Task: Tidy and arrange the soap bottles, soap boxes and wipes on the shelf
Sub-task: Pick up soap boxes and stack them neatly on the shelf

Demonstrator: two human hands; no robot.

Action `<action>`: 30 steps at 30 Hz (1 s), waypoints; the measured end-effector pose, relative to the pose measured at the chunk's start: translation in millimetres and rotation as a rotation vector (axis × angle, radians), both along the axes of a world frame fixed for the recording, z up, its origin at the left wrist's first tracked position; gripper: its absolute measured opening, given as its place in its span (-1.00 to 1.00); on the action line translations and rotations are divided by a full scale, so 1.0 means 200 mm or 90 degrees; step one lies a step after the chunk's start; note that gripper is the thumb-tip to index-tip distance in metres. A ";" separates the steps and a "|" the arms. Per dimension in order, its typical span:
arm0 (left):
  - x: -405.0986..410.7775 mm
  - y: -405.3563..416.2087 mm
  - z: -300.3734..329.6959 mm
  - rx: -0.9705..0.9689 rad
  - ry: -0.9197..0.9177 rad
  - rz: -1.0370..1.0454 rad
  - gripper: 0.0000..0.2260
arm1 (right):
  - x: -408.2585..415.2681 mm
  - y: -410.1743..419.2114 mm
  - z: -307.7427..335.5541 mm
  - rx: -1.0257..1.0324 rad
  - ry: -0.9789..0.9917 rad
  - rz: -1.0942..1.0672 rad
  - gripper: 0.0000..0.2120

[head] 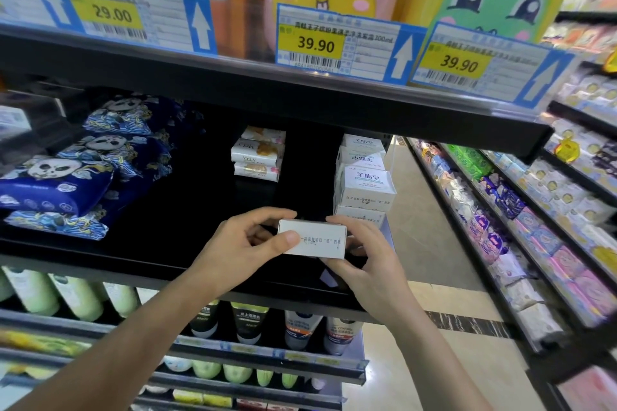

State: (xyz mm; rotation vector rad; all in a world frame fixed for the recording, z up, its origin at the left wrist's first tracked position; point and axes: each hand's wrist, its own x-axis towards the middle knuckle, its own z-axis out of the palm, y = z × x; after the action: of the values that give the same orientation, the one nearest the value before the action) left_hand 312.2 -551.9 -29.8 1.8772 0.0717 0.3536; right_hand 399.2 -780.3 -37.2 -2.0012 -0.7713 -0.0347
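Print on the white cardboard soap box (312, 242) too small to read, box pinched at both ends – left hand (247, 243), right hand (364, 260) – above the black shelf (167, 253) front, glossy blue wipes packs (66, 183) stacked left, boxed soap stack (364, 177) behind.

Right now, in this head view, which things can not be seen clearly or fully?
- White soap box: the ends are covered by the left hand and right hand; its print is too small to read.
- Stack of white soap boxes: the lowest box is partly behind the right fingers.
- Back of the black shelf: too dark.
- Blue wipes packs: blurred.
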 end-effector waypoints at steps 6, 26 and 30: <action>0.00 0.02 0.01 0.016 0.021 -0.044 -0.37 | 0.00 -0.01 0.02 0.021 0.040 0.007 -0.59; -0.02 -0.02 -0.01 0.150 -0.028 -0.019 -0.66 | -0.05 0.00 0.05 0.067 0.104 -0.001 -0.67; -0.02 -0.03 0.00 0.111 -0.018 -0.023 -0.70 | -0.05 0.00 0.04 0.117 0.131 -0.019 -0.73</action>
State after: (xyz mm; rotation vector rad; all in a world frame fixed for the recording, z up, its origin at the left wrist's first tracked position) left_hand 308.2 -557.9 -28.8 2.0427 -0.0127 0.3722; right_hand 390.1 -780.8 -28.5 -1.8088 -0.5847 0.0782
